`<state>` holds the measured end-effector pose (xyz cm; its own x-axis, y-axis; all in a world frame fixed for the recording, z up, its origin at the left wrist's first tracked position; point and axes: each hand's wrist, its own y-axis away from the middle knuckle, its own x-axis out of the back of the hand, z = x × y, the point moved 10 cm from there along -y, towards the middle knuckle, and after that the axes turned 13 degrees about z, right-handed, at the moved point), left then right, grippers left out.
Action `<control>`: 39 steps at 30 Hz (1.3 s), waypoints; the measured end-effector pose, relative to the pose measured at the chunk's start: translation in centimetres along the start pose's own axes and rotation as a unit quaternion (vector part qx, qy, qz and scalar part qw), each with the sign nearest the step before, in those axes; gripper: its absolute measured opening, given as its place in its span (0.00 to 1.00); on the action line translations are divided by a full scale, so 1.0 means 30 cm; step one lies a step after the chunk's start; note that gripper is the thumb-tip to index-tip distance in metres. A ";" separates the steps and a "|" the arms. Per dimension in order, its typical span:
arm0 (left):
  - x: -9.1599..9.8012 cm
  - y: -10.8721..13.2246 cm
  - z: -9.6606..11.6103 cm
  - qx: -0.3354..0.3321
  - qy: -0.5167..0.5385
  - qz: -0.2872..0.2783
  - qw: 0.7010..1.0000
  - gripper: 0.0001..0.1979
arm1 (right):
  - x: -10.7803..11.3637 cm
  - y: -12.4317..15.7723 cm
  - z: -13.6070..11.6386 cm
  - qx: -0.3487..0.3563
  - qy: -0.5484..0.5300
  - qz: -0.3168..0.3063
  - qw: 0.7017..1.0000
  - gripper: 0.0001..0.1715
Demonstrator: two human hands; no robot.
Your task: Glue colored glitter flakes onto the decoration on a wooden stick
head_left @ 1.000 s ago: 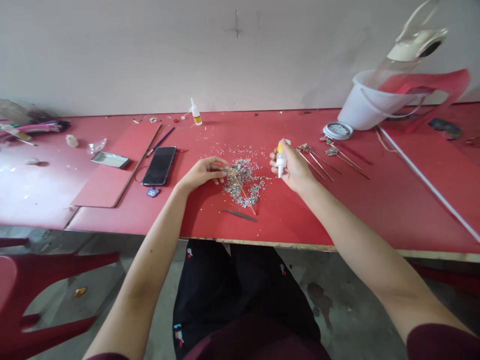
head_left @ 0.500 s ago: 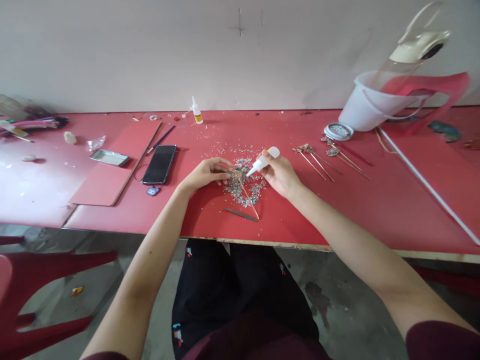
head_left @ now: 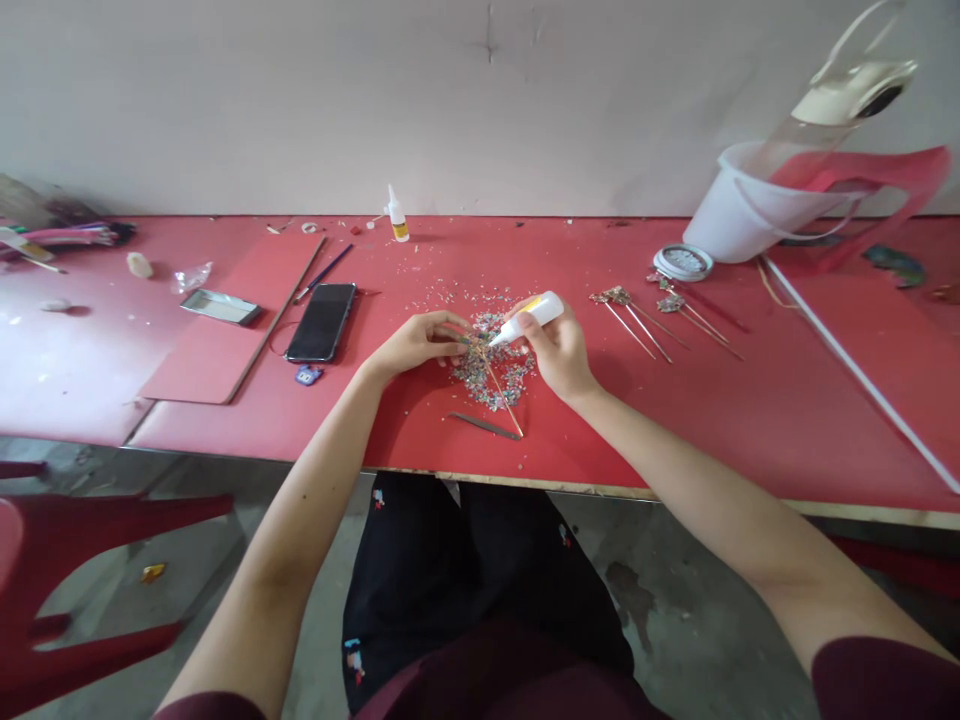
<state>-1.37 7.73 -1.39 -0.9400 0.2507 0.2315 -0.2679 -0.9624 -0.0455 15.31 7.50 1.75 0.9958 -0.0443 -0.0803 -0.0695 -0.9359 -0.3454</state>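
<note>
My left hand [head_left: 421, 342] pinches the ornamented head of a gold hairpin [head_left: 501, 385], whose thin stem slants down toward me. In my right hand [head_left: 561, 345] is a white glue bottle [head_left: 536, 315], tipped so its nozzle points down-left at the hairpin's head. Whether the nozzle touches it, I cannot tell. Beneath both lies a scatter of small shiny chips [head_left: 476, 380]. Dark tweezers [head_left: 484, 425] rest on the red table just below the chips, close to the tip of the stem.
Several finished-looking hairpins [head_left: 630, 310] lie to the right, near a round white lid [head_left: 682, 262] and a white bucket [head_left: 731, 205]. Another glue bottle [head_left: 397, 218] stands at the back. A phone [head_left: 322, 322], a small tray [head_left: 221, 307] and a red board [head_left: 202, 365] are on the left.
The glue bottle has tilted flatter, and its nozzle has moved slightly left, nearer the hairpin's head. My left hand keeps its hold. The view has shifted a little.
</note>
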 end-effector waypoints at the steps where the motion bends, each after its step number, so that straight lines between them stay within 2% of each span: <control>1: 0.000 0.000 0.000 -0.001 -0.001 -0.001 1.000 0.19 | -0.004 0.004 -0.003 0.011 0.015 -0.005 1.000 0.20; 4: 0.003 -0.001 -0.002 -0.003 -0.006 0.000 1.000 0.19 | -0.003 0.007 0.000 0.026 0.032 -0.006 0.999 0.19; 10: 0.002 -0.003 -0.005 -0.008 -0.010 -0.004 1.000 0.18 | -0.004 -0.004 0.025 0.008 0.025 -0.004 1.000 0.22; 16: 0.003 -0.003 -0.006 -0.010 -0.003 -0.002 1.000 0.18 | -0.015 0.005 0.024 -0.007 0.033 -0.013 0.999 0.22; 26: 0.005 -0.005 -0.014 0.000 -0.004 0.000 1.000 0.19 | -0.015 0.011 0.020 -0.027 0.067 -0.016 0.997 0.26; 34: 0.003 -0.003 -0.008 -0.003 -0.004 0.001 1.000 0.19 | -0.017 0.014 0.012 -0.015 0.053 -0.021 0.998 0.23; 39: 0.003 -0.004 -0.010 -0.003 -0.005 -0.002 1.000 0.18 | -0.017 0.013 0.018 -0.022 0.061 -0.019 0.998 0.24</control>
<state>-1.49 7.89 -1.66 -0.9368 0.2534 0.2414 -0.2728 -0.9608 -0.0499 14.74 7.34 1.15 0.9977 -0.0474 0.0477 -0.0307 -0.9523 -0.3037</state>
